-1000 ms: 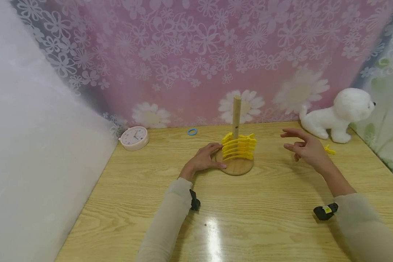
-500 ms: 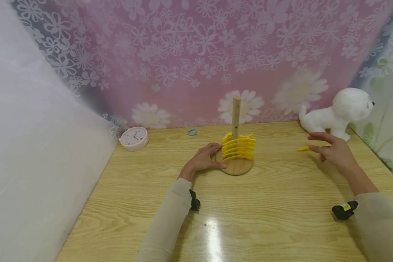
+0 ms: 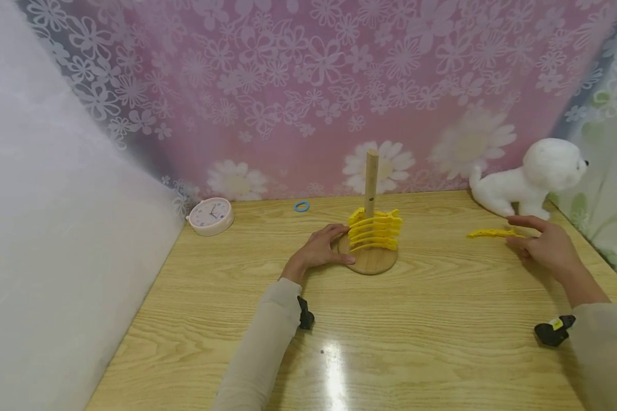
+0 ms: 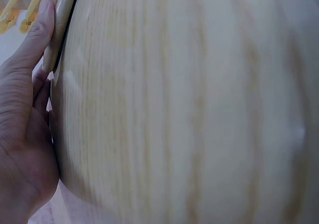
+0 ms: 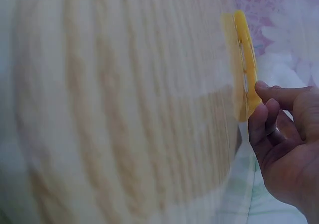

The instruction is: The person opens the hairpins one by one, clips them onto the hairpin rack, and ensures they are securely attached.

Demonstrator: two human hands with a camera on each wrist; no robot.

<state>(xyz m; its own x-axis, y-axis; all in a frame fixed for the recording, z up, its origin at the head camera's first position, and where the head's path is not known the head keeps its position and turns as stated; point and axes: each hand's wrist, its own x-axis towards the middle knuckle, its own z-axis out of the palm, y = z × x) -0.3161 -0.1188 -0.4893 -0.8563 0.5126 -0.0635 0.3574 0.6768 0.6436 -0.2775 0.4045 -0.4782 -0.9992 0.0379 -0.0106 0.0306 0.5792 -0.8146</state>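
My left hand (image 3: 319, 248) holds the edge of a round wooden base (image 3: 370, 265) on the table, its thumb lying over the rim. From that base an upright wooden post (image 3: 371, 182) rises. Several curved yellow plastic clips (image 3: 375, 233) are stacked around its lower part. At the right, the thumb and fingers of my right hand (image 3: 547, 248) pinch the near end of another long yellow plastic clip (image 3: 493, 233). The right wrist view shows this clip (image 5: 246, 62) with a narrow slot along its length, low at the table surface; my hand (image 5: 289, 144) covers one end.
A white plush dog (image 3: 537, 177) sits at the back right, close behind my right hand. A blue ring (image 3: 301, 206) lies by the back edge of the table (image 3: 416, 342). At the back left rests a pale pink clock (image 3: 211, 217). Floral fabric hangs behind.
My right hand has moved to the right, away from the post, and has taken hold of the end of the loose yellow plastic clip. The left hand has stayed on the base.
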